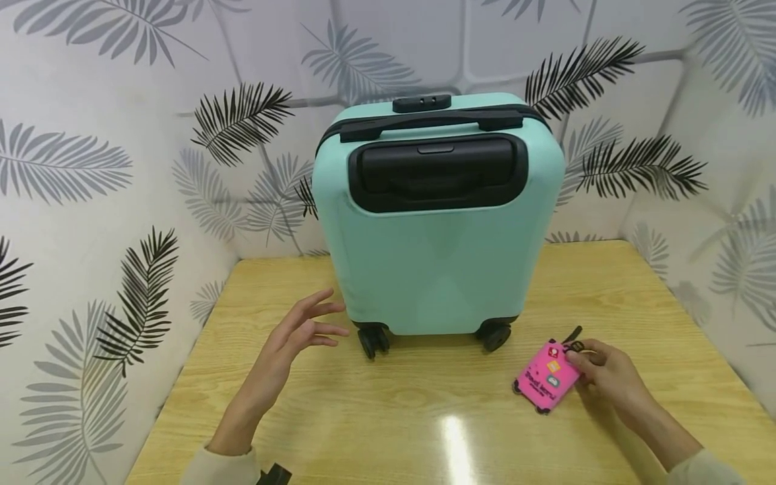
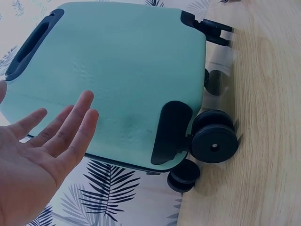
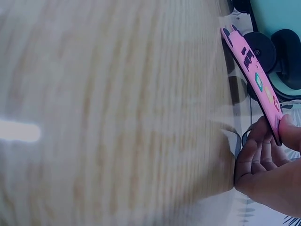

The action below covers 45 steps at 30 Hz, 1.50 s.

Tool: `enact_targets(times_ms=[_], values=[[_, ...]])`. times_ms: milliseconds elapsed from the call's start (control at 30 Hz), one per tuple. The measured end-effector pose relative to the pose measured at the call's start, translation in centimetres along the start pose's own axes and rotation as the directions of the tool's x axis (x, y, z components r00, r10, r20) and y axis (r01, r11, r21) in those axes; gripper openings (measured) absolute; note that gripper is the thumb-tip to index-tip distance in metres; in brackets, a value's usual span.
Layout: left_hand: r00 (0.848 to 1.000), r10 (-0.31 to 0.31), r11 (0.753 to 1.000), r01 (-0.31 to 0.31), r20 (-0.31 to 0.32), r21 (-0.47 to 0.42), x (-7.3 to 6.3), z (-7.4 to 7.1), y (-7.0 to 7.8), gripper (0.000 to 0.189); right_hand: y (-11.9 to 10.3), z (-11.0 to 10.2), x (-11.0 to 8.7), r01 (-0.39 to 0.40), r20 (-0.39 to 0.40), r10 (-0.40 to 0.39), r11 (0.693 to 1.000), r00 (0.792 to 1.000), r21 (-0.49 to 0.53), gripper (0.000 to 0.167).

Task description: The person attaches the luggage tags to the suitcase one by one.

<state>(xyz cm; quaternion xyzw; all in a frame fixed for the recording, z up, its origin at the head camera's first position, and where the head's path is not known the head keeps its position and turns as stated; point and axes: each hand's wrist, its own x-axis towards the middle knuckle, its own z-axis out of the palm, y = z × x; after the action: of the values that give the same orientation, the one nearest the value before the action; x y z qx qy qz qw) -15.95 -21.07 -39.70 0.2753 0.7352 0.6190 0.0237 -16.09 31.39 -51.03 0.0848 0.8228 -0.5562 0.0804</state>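
Pink luggage tag point(image 1: 542, 382) in its pinch, the right hand point(image 1: 615, 380) holds the top end with the thumb on the printed front and the fingers behind. Beside the fingertips a black strap point(image 1: 572, 335) sticks out from the tag, which slants, its small black wheels toward the lower left. Whether its lower end touches the table point(image 1: 400, 411) I cannot tell.

The left hand point(image 1: 297, 330) holds nothing; its fingers are loosely extended and apart, near the lower left side of the suitcase point(image 1: 439, 269). Whether a fingertip touches the shell is unclear.

That suitcase is mint green and stands upright on black wheels point(image 1: 496, 337) toward the back of the wood-grain table, between the two hands and farther off, with the tag near its right front wheel. On top are a black carry handle point(image 1: 430, 122) and a lock point(image 1: 422, 103). Pale sleeves point(image 1: 221, 466) cover the forearms. Behind everything, the wall point(image 1: 73, 222) bears grey and black leaves.
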Motion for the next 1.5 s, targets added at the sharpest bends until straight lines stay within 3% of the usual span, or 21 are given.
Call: enact_targets(times_ms=[133, 367, 500, 567, 733, 833, 1167, 1500], values=[[1.000, -0.002, 1.000, 0.002, -0.002, 0.011, -0.1, -0.1, 0.0, 0.047, -0.1, -0.1, 0.1, -0.033, 0.024, 0.033, 0.999, 0.999, -0.008, 0.055], [1.000, 0.002, 1.000, -0.002, -0.004, -0.010, -0.1, -0.1, 0.1, 0.047, -0.2, 0.1, -0.2, -0.073, 0.077, 0.060, 0.980, 0.995, 0.184, 0.062], [1.000, 0.011, 1.000, -0.011, 0.000, -0.004, -0.1, -0.1, -0.2, 0.047, -0.4, 0.1, -0.3, -0.062, 0.101, 0.038, 0.965, 0.994, 0.255, 0.073], [1.000, 0.017, 1.000, -0.017, 0.000, 0.000, -0.2, -0.2, -0.3, 0.047, -0.5, 0.0, -0.3, -0.049, 0.105, 0.016, 0.944, 0.994, 0.326, 0.061], [1.000, 0.000, 1.000, 0.000, -0.007, -0.011, -0.3, -0.1, -0.4, 0.047, -1.0, -0.1, -0.6, -0.005, 0.118, -0.059, 0.877, 0.991, 0.481, 0.012], [1.000, -0.004, 1.000, 0.004, -0.012, -0.013, -0.3, -0.1, -0.4, 0.047, -1.3, -0.1, -0.8, 0.023, 0.124, -0.101, 0.857, 0.987, 0.514, 0.014], [1.000, -0.017, 0.999, 0.016, -0.020, -0.031, -0.4, 0.0, -0.4, 0.049, -2.4, -0.1, -1.7, 0.105, 0.091, -0.179, 0.844, 0.980, 0.526, 0.020], [1.000, -0.005, 0.999, 0.004, -0.017, -0.048, -0.5, 0.1, -0.8, 0.049, -4.3, 0.0, -2.5, 0.149, 0.077, -0.256, 0.754, 0.964, 0.639, 0.030]])
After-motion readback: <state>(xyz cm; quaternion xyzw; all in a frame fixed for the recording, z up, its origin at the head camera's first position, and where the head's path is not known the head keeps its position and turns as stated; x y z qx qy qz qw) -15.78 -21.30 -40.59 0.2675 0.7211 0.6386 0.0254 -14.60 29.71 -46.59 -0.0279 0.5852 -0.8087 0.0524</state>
